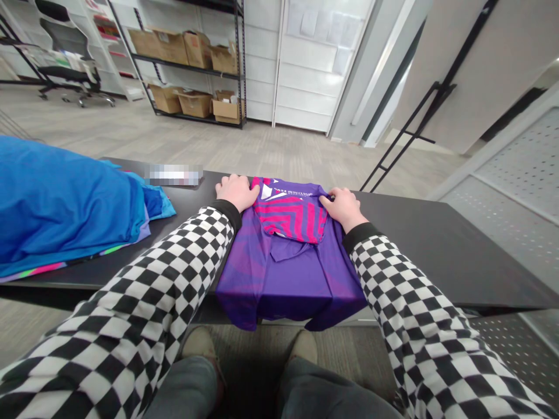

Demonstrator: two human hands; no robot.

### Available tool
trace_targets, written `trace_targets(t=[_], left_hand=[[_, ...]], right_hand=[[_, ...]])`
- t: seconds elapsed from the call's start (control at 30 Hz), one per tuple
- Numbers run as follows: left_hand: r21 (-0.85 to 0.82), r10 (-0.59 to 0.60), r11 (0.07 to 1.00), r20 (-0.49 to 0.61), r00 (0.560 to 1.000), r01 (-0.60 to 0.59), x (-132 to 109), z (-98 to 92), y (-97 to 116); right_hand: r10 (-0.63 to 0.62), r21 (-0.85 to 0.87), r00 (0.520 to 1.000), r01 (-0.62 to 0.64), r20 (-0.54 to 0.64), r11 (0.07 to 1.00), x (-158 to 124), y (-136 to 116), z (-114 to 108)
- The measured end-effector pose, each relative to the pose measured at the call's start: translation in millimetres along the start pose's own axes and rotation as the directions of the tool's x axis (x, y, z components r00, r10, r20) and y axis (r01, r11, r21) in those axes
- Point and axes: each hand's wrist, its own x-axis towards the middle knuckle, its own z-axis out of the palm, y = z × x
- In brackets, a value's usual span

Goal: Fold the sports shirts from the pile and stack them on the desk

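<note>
A purple shirt (292,285) lies across the dark table, its near end hanging over the front edge. Its far part is folded over, showing a pink-and-purple striped panel (294,215) with white print. At the far left corner of that fold, my left hand (236,192) has its fingers curled and its thumb against the cloth. My right hand (345,206) grips the opposite far corner, thumb on top and fingers partly hidden underneath.
Blue garments (70,203) are heaped on the table's (419,244) left side, near a blurred-out flat item (174,174). Beyond stand a black shelf rack (187,65) with cardboard boxes and an office chair (70,52). A perforated white panel (519,151) borders the right side.
</note>
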Motion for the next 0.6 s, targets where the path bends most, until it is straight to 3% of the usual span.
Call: trace_targets(t=[0.37, 0.5, 0.6], left_hand=[[-0.002, -0.032, 0.999, -0.011, 0.999, 0.032, 17.9, 4.0, -6.7], [-0.008, -0.042, 0.999, 0.005, 0.999, 0.042, 21.3, 4.4, -7.1], [-0.021, -0.038, 0.999, 0.003, 0.999, 0.038, 23.4, 5.7, -8.2]], right_hand=[[0.091, -0.048, 0.996, -0.092, -0.017, 0.995, 24.4, 7.4, 13.2], [-0.074, 0.115, 0.995, 0.067, 0.060, 0.991, 30.0, 13.5, 14.0], [-0.150, 0.143, 0.985, 0.136, 0.086, 0.980, 34.2, 17.3, 13.0]])
